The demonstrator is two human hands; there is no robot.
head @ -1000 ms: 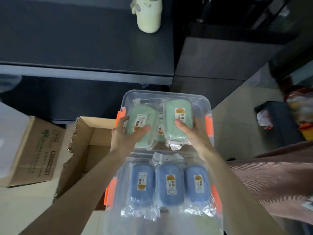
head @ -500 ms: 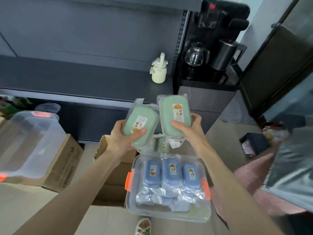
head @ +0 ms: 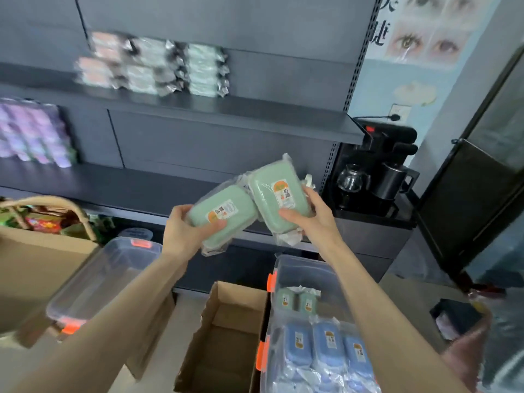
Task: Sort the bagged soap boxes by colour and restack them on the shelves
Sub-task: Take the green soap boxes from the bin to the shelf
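Green soap box [head: 235, 202] gripped by left hand [head: 181, 231] fingers, second green box [head: 266, 194] by right hand [head: 309, 219] fingers

The middle shelf [head: 147, 182] is lying open from 9 to 12 o'clock, with purple packs [head: 31, 134] blocking only its far end at 9 o'clock. On the upper shelf [head: 283, 116], bagged stacks [head: 153, 66] are filling the 11 o'clock part, and the stretch toward 1 o'clock is showing bare. A coffee machine [head: 377, 177] is walling off 2 o'clock. Low down, an open cardboard box [head: 226, 336] at 6 o'clock, a clear bin [head: 93, 282] at 8 and a second clear bin [head: 306, 268] at 5 are crowding the floor.
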